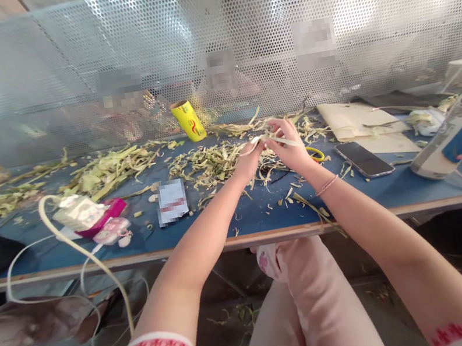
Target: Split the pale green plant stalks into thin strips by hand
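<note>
Both hands meet over the middle of the blue table, above a heap of shredded plant strips (207, 164). My left hand (250, 159) is closed in a pinch on a pale green plant strip (286, 141). My right hand (291, 148), fingers bent and close against the left fingertips, grips the same strip; its pale end sticks out across the right fingers. Exactly where each fingertip presses is too small to make out. Just right of the right hand lies a yellow loop-shaped handle (317, 154), partly hidden by that hand.
A yellow tube (189, 122) stands tilted by the perforated metal panel (234, 31). Longer leaf strips (110, 169) and a corded power block (78, 213) lie left. A phone (364, 159), cardboard (350, 120) and a white-and-blue container (454, 130) are right. Scraps litter the front edge.
</note>
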